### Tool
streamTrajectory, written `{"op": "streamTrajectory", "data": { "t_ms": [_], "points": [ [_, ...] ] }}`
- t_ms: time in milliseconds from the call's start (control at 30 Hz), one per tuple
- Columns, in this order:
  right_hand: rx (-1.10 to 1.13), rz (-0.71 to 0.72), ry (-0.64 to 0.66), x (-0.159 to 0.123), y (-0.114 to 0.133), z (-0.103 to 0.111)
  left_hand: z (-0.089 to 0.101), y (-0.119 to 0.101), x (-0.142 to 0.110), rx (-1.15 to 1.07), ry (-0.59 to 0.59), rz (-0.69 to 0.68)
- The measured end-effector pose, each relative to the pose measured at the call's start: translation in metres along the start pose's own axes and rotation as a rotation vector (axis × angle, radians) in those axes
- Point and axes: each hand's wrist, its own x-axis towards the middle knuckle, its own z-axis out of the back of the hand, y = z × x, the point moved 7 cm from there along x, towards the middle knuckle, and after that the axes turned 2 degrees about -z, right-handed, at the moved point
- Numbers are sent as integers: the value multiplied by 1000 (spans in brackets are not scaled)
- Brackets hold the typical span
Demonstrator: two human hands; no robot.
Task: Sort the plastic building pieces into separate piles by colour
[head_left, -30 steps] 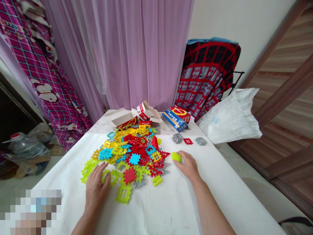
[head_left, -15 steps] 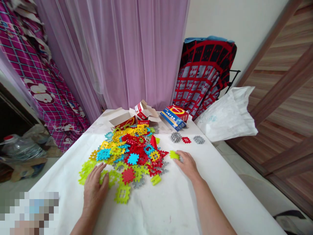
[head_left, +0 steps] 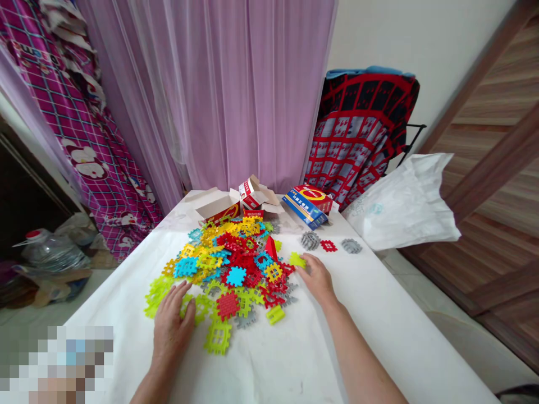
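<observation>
A heap of interlocking plastic tiles (head_left: 229, 258) in red, yellow, blue, grey and lime lies on the white table (head_left: 303, 348). My left hand (head_left: 172, 322) lies flat with fingers spread on lime tiles at the heap's near left edge. My right hand (head_left: 315, 276) rests at the heap's right edge, its fingertips pinched on a lime green tile (head_left: 297, 260). Two grey tiles (head_left: 310, 240) and a red tile (head_left: 328, 246) lie apart to the right of the heap.
Opened red-and-white cartons (head_left: 236, 202) and a blue box (head_left: 306, 205) stand at the table's far end. A white plastic bag (head_left: 404, 205) hangs off the right edge. A chair draped in red-black cloth (head_left: 357, 134) and a purple curtain (head_left: 227, 90) stand behind.
My right hand has slid the lime tile away from me and leftward, up against the heap's right edge. My left hand stays on the lime tiles.
</observation>
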Motion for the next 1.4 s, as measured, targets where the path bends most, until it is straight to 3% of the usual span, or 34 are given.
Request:
{"op": "streamTrajectory", "data": {
  "t_ms": [233,400,533,700,767,867,1033,1400],
  "points": [
    [-125,96,24,18,40,-9,-3,3,-1,2,-28,-6],
    [-206,41,227,28,93,-41,-5,5,-2,-10,-33,12],
    [-270,25,333,15,130,-61,-5,7,-3,-17,-47,19],
    [-230,233,369,-8,159,-59,-8,8,-3,-32,-42,21],
    [-221,240,352,1,156,-50,-9,8,-4,-39,-38,28],
    [-341,121,313,31,132,-38,-9,6,-4,-49,-37,33],
    [-469,95,396,68,100,-43,-9,5,-3,-55,-43,38],
    [-498,150,431,68,93,-50,-13,11,-4,-54,-49,69]
  ]
}}
